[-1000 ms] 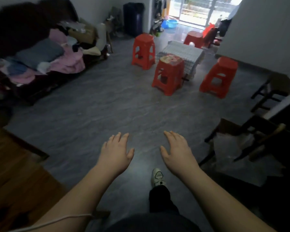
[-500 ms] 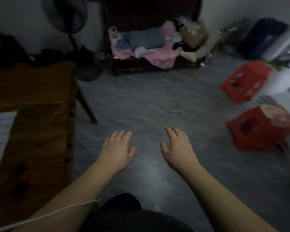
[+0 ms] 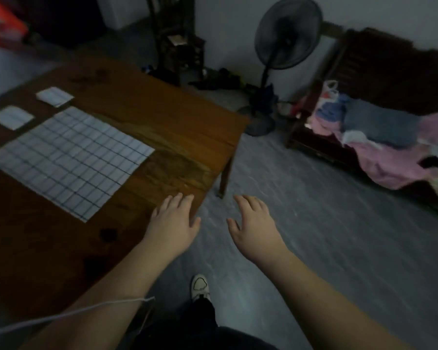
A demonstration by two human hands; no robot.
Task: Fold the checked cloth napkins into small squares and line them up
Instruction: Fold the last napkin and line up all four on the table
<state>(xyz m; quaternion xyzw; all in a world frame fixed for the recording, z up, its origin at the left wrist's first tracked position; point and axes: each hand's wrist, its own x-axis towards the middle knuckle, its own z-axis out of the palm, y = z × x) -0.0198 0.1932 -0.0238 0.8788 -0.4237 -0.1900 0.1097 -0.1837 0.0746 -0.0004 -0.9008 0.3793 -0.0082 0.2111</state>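
A large white napkin with a blue check (image 3: 71, 157) lies spread flat on the brown wooden table (image 3: 177, 137) at the left. Two small folded squares lie beyond it: one (image 3: 55, 96) further back, one (image 3: 12, 117) at the left edge of view. My left hand (image 3: 173, 221) hovers palm down over the table's near right corner, fingers straight, holding nothing. My right hand (image 3: 253, 226) hangs palm down over the grey floor, fingers relaxed, empty. Both hands are apart from the napkins.
A black standing fan (image 3: 281, 54) stands behind the table's far corner. A dark wooden chair (image 3: 177, 39) is at the back. A dark sofa with piled clothes (image 3: 379, 137) sits at the right. My shoe (image 3: 200, 286) is on the grey floor.
The view has swung left from the red stools to the table with the napkins. Both hands stay held out in front, open and empty.
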